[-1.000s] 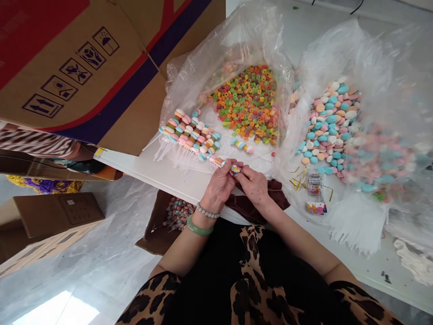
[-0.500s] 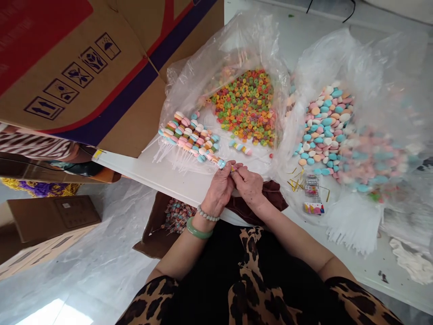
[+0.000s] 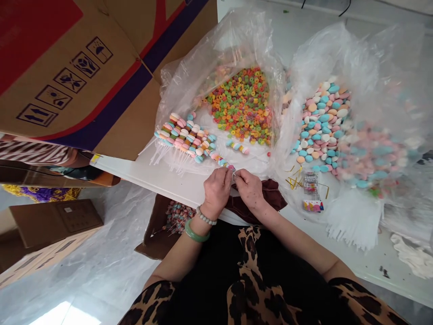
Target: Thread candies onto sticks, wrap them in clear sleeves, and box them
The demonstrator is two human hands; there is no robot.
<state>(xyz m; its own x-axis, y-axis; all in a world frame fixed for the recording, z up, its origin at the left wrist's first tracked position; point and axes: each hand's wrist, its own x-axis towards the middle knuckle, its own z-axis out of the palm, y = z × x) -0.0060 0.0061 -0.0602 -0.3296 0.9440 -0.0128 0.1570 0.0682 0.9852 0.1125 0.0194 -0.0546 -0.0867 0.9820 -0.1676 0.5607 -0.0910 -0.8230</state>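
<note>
My left hand (image 3: 217,192) and my right hand (image 3: 249,188) meet at the table's front edge, fingertips pinched close together. Between them they hold the near end of a candy skewer (image 3: 222,161), apparently in a clear printed wrapper; fingers hide part of it. Its far end points up and left, towards rows of finished candy skewers (image 3: 189,137) with white sticks. A short candy skewer (image 3: 238,146) lies just beyond my hands. Behind it, ring-shaped gummies (image 3: 241,108) are heaped in a clear plastic bag (image 3: 237,34).
Pastel oval candies (image 3: 323,122) fill a bag at right, near white sticks (image 3: 353,223), gold twist ties (image 3: 295,178) and printed wrappers (image 3: 311,192). A large carton (image 3: 118,67) stands at left. Below the edge, an open box (image 3: 154,234) holds wrapped skewers. A brown cloth (image 3: 274,196) lies by my right wrist.
My left hand has turned over, knuckles up, and its fingers have come to the skewer's near end beside my right fingertips. The view has shifted slightly.
</note>
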